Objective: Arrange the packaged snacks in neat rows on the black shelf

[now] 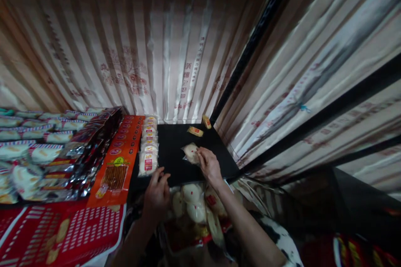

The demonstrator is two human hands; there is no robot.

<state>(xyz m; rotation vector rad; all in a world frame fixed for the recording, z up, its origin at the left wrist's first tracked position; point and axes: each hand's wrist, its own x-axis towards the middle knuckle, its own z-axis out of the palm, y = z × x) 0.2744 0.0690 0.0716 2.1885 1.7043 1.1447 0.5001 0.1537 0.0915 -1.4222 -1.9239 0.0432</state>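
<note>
Over the black shelf [171, 150], my right hand [209, 166] pinches the edge of a round white pastry [190, 153] in a clear wrapper. My left hand [158, 192] is at the shelf's front edge, open, its fingers apart. Those fingers are close to the front of a row of wrapped white pastries [148, 162] with red and white labels; whether they touch is unclear. Below my hands, more round white pastries [196, 212] with red dots sit in an open bag or box, partly hidden by my forearms. Two small yellowish packets [195, 131] lie farther back on the shelf.
Left of the row lie orange snack packs [116, 171], dark shiny packs [90, 146] and several striped white packs [46, 152]. A red basket [103, 233] stands at lower left. Pale printed curtains [169, 50] surround the shelf, and a dark post [246, 56] rises at its back corner.
</note>
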